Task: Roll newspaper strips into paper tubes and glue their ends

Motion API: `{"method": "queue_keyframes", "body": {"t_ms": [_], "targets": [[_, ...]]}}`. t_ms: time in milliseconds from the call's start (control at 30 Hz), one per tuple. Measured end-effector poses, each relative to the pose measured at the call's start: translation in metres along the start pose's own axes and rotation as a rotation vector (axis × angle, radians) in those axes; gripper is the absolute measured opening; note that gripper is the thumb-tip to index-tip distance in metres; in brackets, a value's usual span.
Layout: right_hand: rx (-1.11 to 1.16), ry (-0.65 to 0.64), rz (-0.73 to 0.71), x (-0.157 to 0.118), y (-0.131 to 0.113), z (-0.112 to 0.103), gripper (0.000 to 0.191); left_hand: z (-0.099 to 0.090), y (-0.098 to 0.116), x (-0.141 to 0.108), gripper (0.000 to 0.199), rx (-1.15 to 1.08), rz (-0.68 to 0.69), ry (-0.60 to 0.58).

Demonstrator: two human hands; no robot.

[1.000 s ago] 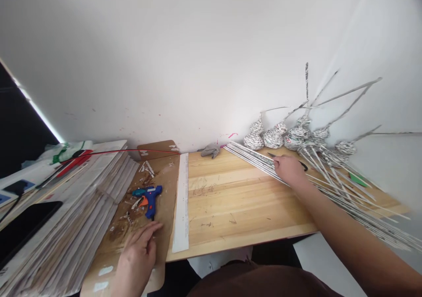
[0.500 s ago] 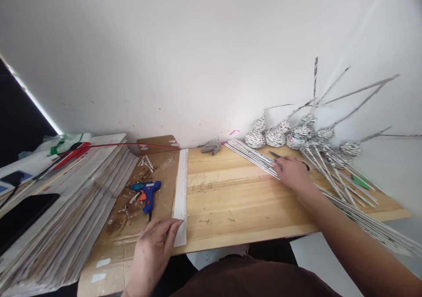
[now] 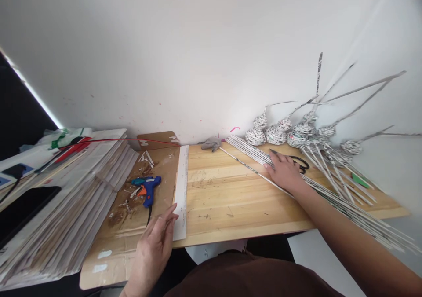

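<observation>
My right hand (image 3: 285,171) lies palm down across the bundle of thin rolled newspaper tubes (image 3: 247,149), fingers stretched over them and holding nothing. Just beyond its fingers are black-handled scissors (image 3: 301,165), partly covered by the hand. One single paper tube (image 3: 245,165) lies apart, on the near side of the bundle, and runs toward my right wrist. At the front left, my left hand (image 3: 154,240) hovers by the white printed paper strip (image 3: 181,191) with loosely bent fingers, a little apart and with nothing visible in them.
A blue glue gun (image 3: 150,191) rests on stained cardboard (image 3: 115,253). Left of it rises a stack of folded newspaper (image 3: 89,209) with a black phone (image 3: 29,211) on top. Woven paper gourds (image 3: 255,136) stand along the wall, their long ends sticking out. A grey cloth-like item (image 3: 211,144) lies at the back.
A single tube has come away from the bundle toward me. My right hand has shifted slightly left and its fingers lie flatter, uncovering the scissor handles. My left fingers have loosened from a pinch.
</observation>
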State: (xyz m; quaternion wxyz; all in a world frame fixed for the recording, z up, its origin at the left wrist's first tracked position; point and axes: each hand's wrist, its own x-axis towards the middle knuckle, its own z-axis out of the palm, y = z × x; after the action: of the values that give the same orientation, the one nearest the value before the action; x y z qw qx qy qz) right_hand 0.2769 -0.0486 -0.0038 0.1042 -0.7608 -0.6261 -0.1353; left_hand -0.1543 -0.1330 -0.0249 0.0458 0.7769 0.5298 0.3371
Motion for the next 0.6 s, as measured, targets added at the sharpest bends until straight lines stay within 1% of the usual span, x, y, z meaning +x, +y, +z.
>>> {"method": "queue_keyframes", "body": {"t_ms": [67,100,167,200,267,333,400,500,600], "targets": [[0.035,0.053,-0.071,-0.003,-0.006,-0.011,0.05,0.001,0.0,0.0,0.038,0.004,0.027,0.01],[0.055,0.051,-0.12,-0.006,-0.009,-0.016,0.046,0.0,0.0,0.0,0.037,0.006,0.025,0.012],[0.085,-0.009,-0.187,-0.012,-0.016,-0.023,0.036,-0.002,0.001,0.0,0.036,0.011,-0.013,0.017],[0.093,-0.038,-0.188,-0.015,-0.019,-0.024,0.031,-0.003,0.001,-0.001,0.036,0.012,-0.04,0.017],[0.091,-0.064,-0.144,-0.022,-0.021,-0.023,0.024,-0.004,0.001,-0.003,0.038,0.012,-0.094,0.005],[0.078,-0.057,-0.095,-0.025,-0.02,-0.021,0.021,-0.006,-0.001,-0.005,0.04,0.011,-0.13,-0.014],[0.059,-0.039,-0.077,-0.025,-0.014,-0.021,0.021,-0.006,-0.004,-0.008,0.041,0.006,-0.14,-0.023],[0.005,-0.006,-0.07,-0.015,-0.008,-0.028,0.022,-0.006,-0.007,-0.011,0.041,-0.006,-0.125,-0.036],[-0.062,-0.02,-0.091,0.003,-0.01,-0.032,0.022,-0.003,-0.007,-0.012,0.04,-0.017,-0.096,-0.053]]}}
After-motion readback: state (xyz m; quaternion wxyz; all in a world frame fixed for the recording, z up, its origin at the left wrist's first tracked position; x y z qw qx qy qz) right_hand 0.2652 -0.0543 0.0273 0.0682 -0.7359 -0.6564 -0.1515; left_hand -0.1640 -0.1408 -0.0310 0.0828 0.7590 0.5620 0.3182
